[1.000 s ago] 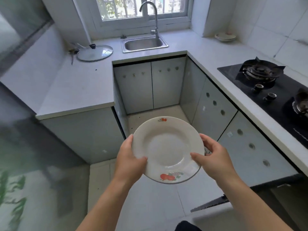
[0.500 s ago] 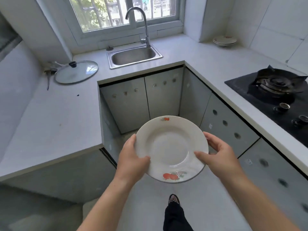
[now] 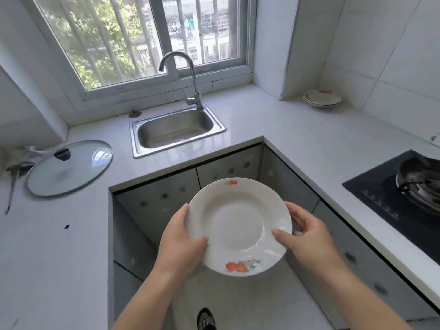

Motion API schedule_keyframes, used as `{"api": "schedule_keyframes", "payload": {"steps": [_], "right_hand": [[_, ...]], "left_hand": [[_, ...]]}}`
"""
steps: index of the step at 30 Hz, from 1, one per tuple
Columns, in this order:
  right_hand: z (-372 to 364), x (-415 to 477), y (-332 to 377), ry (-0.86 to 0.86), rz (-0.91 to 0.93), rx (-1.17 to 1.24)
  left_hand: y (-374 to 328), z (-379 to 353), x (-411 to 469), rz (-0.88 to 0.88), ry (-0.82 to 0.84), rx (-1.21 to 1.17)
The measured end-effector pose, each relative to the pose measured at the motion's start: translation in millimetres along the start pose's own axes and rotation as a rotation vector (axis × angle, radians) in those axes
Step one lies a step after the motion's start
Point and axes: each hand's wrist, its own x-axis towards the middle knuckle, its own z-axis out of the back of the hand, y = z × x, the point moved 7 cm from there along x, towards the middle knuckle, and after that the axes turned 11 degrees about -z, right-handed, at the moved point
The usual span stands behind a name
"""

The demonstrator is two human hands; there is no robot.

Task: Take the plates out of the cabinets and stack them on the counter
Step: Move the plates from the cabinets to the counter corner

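Observation:
A white plate (image 3: 238,225) with fruit prints on its rim is held level above the floor, in front of the corner cabinets. My left hand (image 3: 181,241) grips its left edge, thumb on top of the rim. My right hand (image 3: 307,236) grips its right edge the same way. A small stack of matching plates (image 3: 322,98) sits on the white counter (image 3: 297,134) in the far right corner by the wall.
A steel sink (image 3: 176,129) with a tall tap lies under the window. A glass pot lid (image 3: 69,167) rests on the left counter. A black gas hob (image 3: 404,191) fills the right counter. Closed cabinet doors (image 3: 157,201) line the base.
I have come closer to the sink corner with the plate held in both hands. The view has risen, so the window and the stacked plates now look nearer.

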Motion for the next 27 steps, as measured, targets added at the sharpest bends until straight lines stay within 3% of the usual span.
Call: {"api": "schedule_keyframes", "payload": {"steps": [5,13,27], "right_hand": [[-28,78,42,-0.097,0.035,0.024],[-33,172,96,-0.27,0.053,0.121],[87,316,145,-0.55,-0.013,0.142]], "left_hand": [[25,-3,115,-0.028,0.08,0.024],[2,-28,265,-0.167,0.26,-0.021],[-53,-205,445,-0.256,0.505,-0.044]]}}
